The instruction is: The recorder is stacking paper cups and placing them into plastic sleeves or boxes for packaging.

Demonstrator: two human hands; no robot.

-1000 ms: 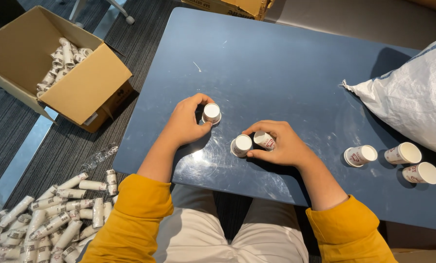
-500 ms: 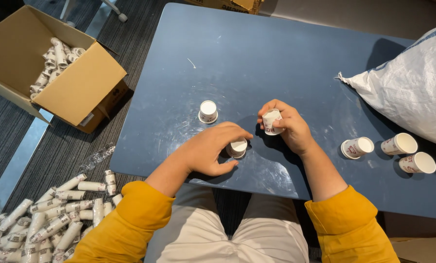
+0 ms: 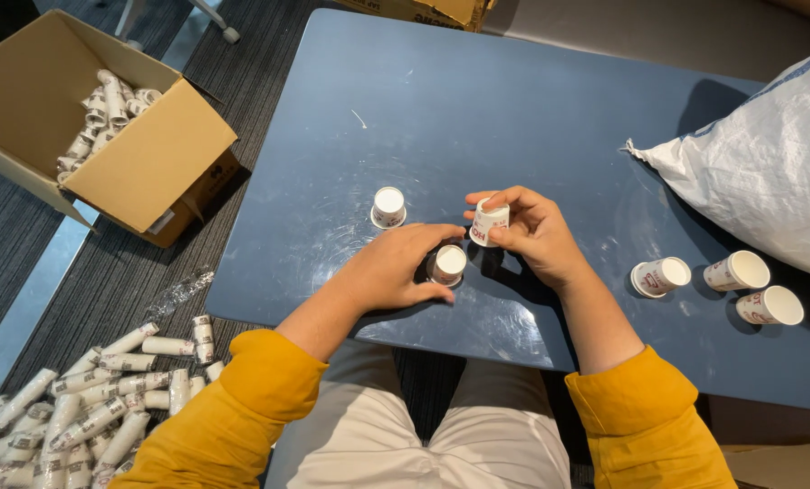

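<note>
Paper cup (image 3: 488, 222), small and white, sits tilted in the right hand (image 3: 536, 237), whose fingers (image 3: 500, 237) grasp it just above the blue table (image 3: 477, 100). The left hand (image 3: 391, 270) has loosely curled fingers touching an upturned cup (image 3: 447, 264); another upturned cup (image 3: 388, 206) stands near. The cardboard box (image 3: 88, 136) (on the floor) holds stacked cups (image 3: 106, 113).

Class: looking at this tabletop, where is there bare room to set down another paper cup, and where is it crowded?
Free: the far half of the blue table, beyond the lone upside-down cup. Crowded: around the left hand and right hand, and at the three tipped cups below the white sack.
</note>
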